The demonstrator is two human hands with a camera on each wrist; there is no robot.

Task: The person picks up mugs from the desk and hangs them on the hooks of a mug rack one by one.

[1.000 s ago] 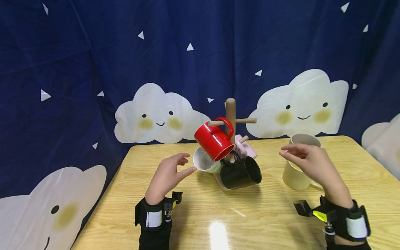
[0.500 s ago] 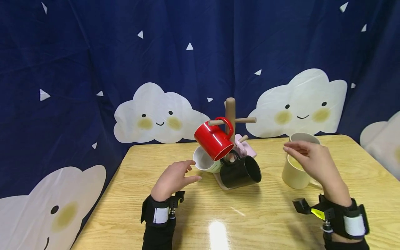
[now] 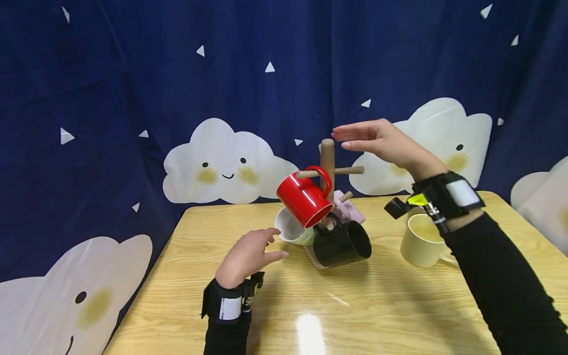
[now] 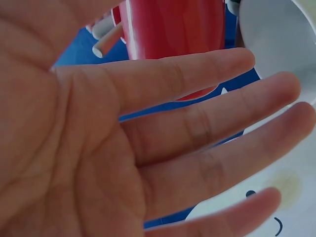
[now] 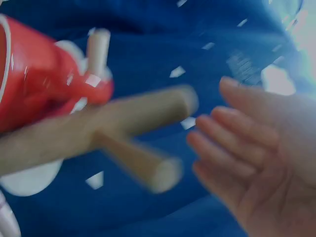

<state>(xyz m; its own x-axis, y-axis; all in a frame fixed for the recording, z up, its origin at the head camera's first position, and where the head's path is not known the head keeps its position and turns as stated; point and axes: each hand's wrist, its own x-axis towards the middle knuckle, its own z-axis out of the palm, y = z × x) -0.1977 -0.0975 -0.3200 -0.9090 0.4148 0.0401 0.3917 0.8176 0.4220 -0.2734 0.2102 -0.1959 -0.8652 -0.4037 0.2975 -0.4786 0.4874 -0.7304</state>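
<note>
A wooden mug tree [image 3: 327, 155] stands on the table with a red mug [image 3: 303, 199] hung by its handle on an upper peg. Lower down on it are a black mug [image 3: 341, 245], a white mug [image 3: 290, 229] and a pink mug [image 3: 353, 213]. My right hand [image 3: 377, 140] hovers beside the top of the post, fingers straight and holding nothing; the right wrist view shows the post end [image 5: 185, 103] just apart from the fingertips. My left hand [image 3: 246, 254] is near the white mug, its fingers [image 4: 212, 123] extended and empty; whether they touch it I cannot tell.
A cream mug [image 3: 419, 246] stands upright on the right of the wooden table [image 3: 288, 305], under my right forearm. Behind it another mug is mostly hidden by the wrist strap. A dark blue curtain [image 3: 248, 98] with clouds hangs behind the table.
My right hand has moved from above the cream mugs up and left to the top of the mug tree. My left hand has shifted slightly right and down. The mugs have stayed put.
</note>
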